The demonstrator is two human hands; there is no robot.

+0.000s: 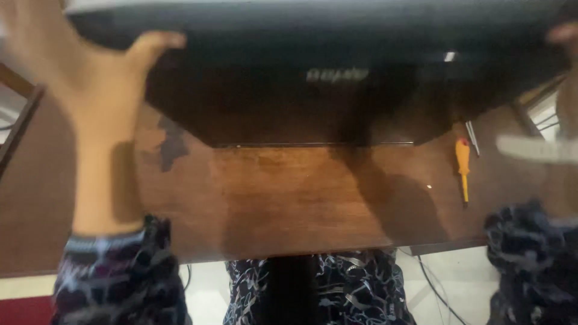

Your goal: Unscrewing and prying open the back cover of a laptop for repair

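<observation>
**2 hands grip a dark monitor above a wooden table**

The left hand [72,66] is raised at the upper left, its fingers spread and its thumb [158,42] hooked over the left edge of a large black monitor [313,72], which it grasps from the side. The right hand [566,36] shows only as a blurred sliver at the upper right corner, set against the monitor's opposite edge; whether its fingers close around that edge cannot be told from this view. Both forearms come up from sleeves [120,277] of a dark fabric patterned with pale lines (the same pattern covers the person's lap below the table edge).

The monitor fills the top of the frame, tilted so that its dark back or underside faces the camera, with a pale strip along its upper rim. It sits above the table [283,198], a brown wooden surface with a glossy finish that carries the monitor's shadow across its middle. Whether the monitor's lower edge touches the wood cannot be told.

To the right, on the table, 1 yellow-handled screwdriver [463,168] lies with its tip pointing toward the person, well apart from both hands. Just above it lies a thin metallic tool [473,137], too blurred to identify. A blurred white object [536,148] crosses the frame near the right forearm. Below the table edge, a dark cable [435,287] trails across the pale floor [457,277].
</observation>
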